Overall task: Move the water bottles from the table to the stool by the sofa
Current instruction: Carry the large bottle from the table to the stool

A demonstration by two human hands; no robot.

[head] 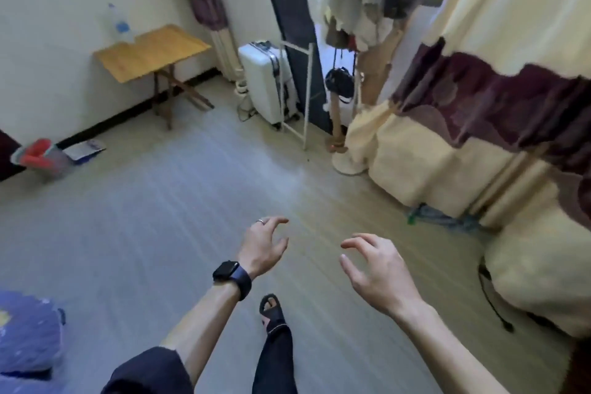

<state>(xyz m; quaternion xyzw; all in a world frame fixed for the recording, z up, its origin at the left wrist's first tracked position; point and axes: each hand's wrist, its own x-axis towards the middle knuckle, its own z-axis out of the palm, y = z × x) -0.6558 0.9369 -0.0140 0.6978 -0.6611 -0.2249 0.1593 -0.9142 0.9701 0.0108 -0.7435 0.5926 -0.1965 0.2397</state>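
Observation:
A clear water bottle point(120, 24) with a blue label stands upright at the back left corner of a small wooden folding table point(160, 53) against the far wall. My left hand point(263, 245), with a ring and a dark watch on the wrist, is held out over the floor, far from the table, fingers apart and holding nothing. My right hand point(375, 269) hovers beside it, also with curled, spread fingers and nothing in it. No stool or sofa can be made out for sure; a blue-patterned cushion point(28, 333) shows at the lower left.
A white suitcase point(265, 80) and a white metal rack point(303, 89) stand right of the table. Cream and maroon curtains point(479, 99) hang along the right. A red and grey dustpan point(38, 157) lies by the left wall. My sandalled foot point(271, 310) steps on the open floor.

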